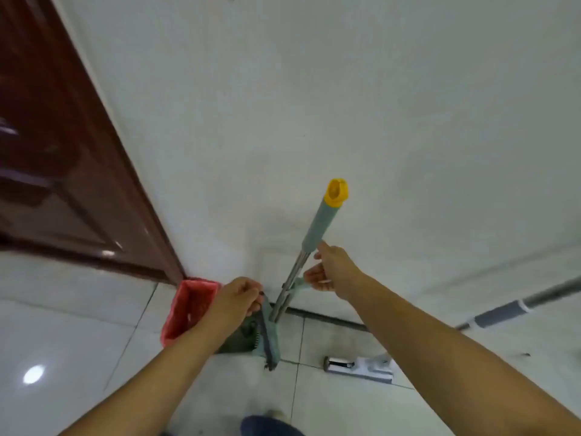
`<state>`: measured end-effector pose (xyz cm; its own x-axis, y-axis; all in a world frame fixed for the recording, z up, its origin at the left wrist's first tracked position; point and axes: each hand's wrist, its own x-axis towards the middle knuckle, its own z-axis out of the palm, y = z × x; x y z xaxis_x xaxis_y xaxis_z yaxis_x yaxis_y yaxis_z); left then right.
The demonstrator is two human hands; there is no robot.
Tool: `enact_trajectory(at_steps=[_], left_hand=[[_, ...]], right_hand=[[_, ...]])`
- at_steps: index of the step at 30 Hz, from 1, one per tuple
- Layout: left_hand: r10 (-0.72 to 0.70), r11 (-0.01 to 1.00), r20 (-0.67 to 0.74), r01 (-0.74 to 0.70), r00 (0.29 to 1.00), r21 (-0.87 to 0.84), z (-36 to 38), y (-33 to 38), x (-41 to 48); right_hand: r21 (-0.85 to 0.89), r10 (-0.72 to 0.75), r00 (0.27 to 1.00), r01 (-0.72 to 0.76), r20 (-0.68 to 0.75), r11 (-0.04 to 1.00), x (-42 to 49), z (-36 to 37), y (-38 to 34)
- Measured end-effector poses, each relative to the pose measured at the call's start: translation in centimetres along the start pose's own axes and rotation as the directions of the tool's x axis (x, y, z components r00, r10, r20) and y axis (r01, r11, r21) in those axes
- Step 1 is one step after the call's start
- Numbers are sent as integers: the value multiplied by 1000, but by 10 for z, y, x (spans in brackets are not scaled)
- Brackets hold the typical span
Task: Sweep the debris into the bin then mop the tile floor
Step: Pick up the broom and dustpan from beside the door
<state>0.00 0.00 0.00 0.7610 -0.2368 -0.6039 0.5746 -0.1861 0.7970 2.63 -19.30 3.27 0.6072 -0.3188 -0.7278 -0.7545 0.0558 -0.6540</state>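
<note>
Okay, tile floor [78,341] first: it is glossy, and the mop [358,368] lies flat on it just right of the person's feet with its grey pole running off right. Judged a trip risk if they step that way.

The broom handle [317,228], twin metal poles with a teal sleeve and a yellow cap [336,191], stands tilted near the wall [377,105]. If it is let go, it looks likely to slide down or fall onto the mop.

Bin [176,316]: red-lined, it sits in the corner by the dark door [47,152], touching or just beside the dustpan [270,328]. It looks light, so a knock from the pan could tip it or push it away and spill the debris.

The dustpan is upright-ish, teal, with a comb edge. Tilted the wrong way, it would drop its load beside the bin.

Left hand [239,297]: fingers curled, pinching the dustpan's top edge. Right hand [333,272]: fingers closed round a teal clip [298,282] on the poles, thumb up beside the sleeve. The blur hides how firm the grip is.

Contents:
- Bin: one or two pale bits show on the liner; the rest is unclear.
- Dustpan: the inside is dark, so I can't tell.
- One dark speck [525,354] lies on the floor far right, well apart from the bin and easy to miss.
</note>
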Motion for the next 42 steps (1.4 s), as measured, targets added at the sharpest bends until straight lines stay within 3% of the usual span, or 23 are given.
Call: enact_trajectory(at_steps=[5,10,15,22,26,32,36,42], left_hand=[[-47,999,-116,44,992,-31,39,-13,-2],[-135,988,-179,118,975,-103,50,-37,-15],[-153,974,-295,93,943,-206,36,-55,-39],[-114,985,-406,51,907,-162,4,-93,-89],[-107,988,-457,44,883,-147,-9,-110,-114],[-170,978,-494,86,853,-189,-8,-142,-148],[-232,963,-507,124,830,-238,-16,-167,-174],[-311,913,-598,57,739,-405,-43,-196,-216]], right_hand=[[-303,192,956,-120,220,945,28,-8,-17],[-478,378,814,-144,441,867,37,3,-25],[-557,436,802,-159,409,815,17,6,-21],[-751,530,795,-150,295,643,-28,-2,-12],[-710,535,772,-159,344,686,-44,10,4],[-679,645,628,-241,436,694,-70,50,44],[-621,656,580,-301,483,723,-93,86,64],[-648,659,513,-235,550,724,-130,160,80]])
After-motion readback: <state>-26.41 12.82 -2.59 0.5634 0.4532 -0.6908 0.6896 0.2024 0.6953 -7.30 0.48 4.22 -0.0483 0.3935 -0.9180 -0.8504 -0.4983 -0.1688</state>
